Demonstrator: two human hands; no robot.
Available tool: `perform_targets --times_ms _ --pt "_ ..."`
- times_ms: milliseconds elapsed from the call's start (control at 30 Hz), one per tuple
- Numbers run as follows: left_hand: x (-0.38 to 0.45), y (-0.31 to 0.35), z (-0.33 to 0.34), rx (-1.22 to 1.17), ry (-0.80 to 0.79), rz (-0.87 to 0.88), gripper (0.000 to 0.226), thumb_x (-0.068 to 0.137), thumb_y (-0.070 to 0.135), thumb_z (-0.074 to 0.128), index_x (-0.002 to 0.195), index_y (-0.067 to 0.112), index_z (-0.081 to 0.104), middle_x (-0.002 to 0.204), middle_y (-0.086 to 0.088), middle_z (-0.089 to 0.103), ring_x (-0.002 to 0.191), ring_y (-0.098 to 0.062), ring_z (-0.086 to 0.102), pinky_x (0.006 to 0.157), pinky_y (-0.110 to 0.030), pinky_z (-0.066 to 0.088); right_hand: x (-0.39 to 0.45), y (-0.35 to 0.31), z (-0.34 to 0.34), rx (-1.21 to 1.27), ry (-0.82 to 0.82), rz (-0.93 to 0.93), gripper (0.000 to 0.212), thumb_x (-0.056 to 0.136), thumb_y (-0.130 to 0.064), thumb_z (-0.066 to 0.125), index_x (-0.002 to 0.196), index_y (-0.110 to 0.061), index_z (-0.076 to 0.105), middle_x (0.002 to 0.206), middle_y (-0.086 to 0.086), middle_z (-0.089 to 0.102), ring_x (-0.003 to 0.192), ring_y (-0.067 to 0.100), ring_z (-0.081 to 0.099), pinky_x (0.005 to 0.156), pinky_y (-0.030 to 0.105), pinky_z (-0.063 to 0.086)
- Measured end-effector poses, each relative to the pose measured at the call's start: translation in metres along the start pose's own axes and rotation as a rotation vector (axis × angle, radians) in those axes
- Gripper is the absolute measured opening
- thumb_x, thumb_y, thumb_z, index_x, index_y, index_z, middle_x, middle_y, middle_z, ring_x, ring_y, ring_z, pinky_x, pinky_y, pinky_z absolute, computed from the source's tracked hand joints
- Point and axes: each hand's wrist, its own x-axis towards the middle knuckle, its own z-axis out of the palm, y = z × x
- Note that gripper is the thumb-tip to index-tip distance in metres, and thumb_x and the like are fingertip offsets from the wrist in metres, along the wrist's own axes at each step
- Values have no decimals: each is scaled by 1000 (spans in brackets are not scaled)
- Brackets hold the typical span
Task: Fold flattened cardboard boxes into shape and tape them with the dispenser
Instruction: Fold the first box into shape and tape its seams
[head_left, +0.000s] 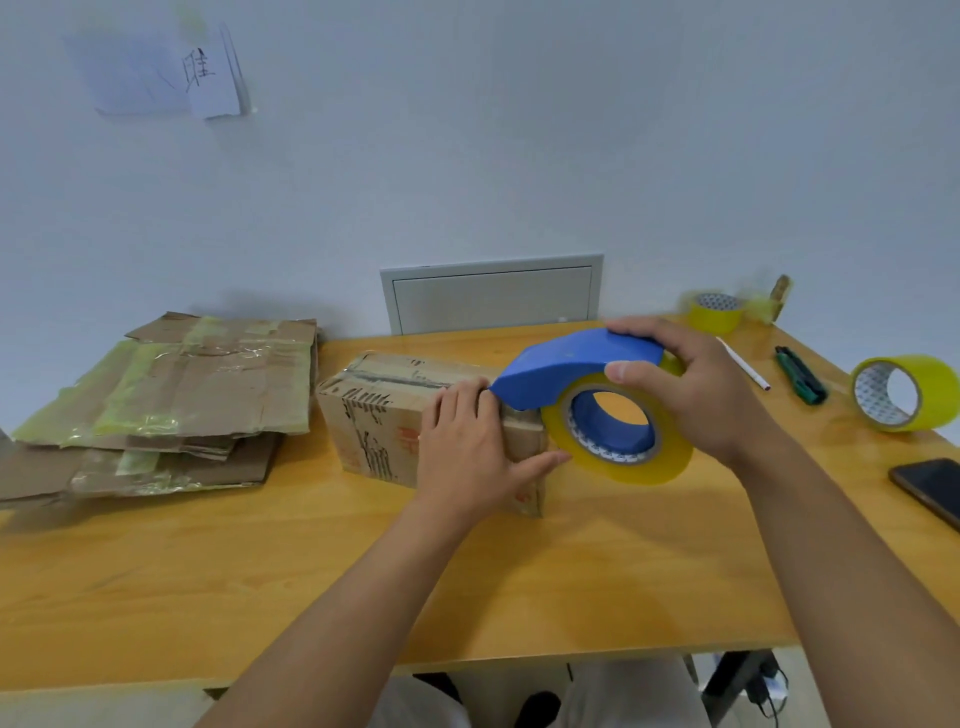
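My right hand (691, 384) grips the blue tape dispenser (582, 364) at the folded cardboard box's (379, 415) right end. My left hand (467, 447) presses flat, fingers straight, on the box, flattened boxes (171, 400) stacked far left.

A wooden tabletop (519, 582) filled the lower frame. On it lay a stack of flattened cardboard (171, 400) at left, a folded box (374, 415) at centre, two yellow tape rolls (714, 310) (904, 393), a white pen (743, 364), a green cutter (800, 375) and a phone (930, 488) at right.
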Motion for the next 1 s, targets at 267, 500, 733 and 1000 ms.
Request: perform_targets --times_ms 267,500,733,1000 --pt "23 -47 1 -116 -165 186 77 86 76 35 145 26 43 140 3 49 125 -18 43 109 -35 30 4 2 32 19 34 11 53 69 -59 66 120 -45 61 122 -21 60 109 -3 56 83 10 44" --pt "27 -55 6 -122 -124 232 64 89 68 41 138 29 53 138 9 56 125 -15 49 103 -35 36 -15 7 41 4 63 4 53 76 -54 66 127 -47 54 119 -31 54 107 -7 54 85 15 48" --pt "33 -59 2 -97 -228 215 72 87 73 31 145 34 46 151 8 46 138 -17 39 114 -39 27 -50 10 20 13 127 24 52 68 -64 63 119 -56 54 118 -39 54 110 -13 53 82 5 44" --pt "34 -52 4 -128 -250 219 60 89 68 30 143 43 43 150 2 41 142 -23 29 117 -44 18 -91 25 20 24 143 102 61 68 -69 60 126 -56 50 122 -50 45 115 -17 49 85 8 45"
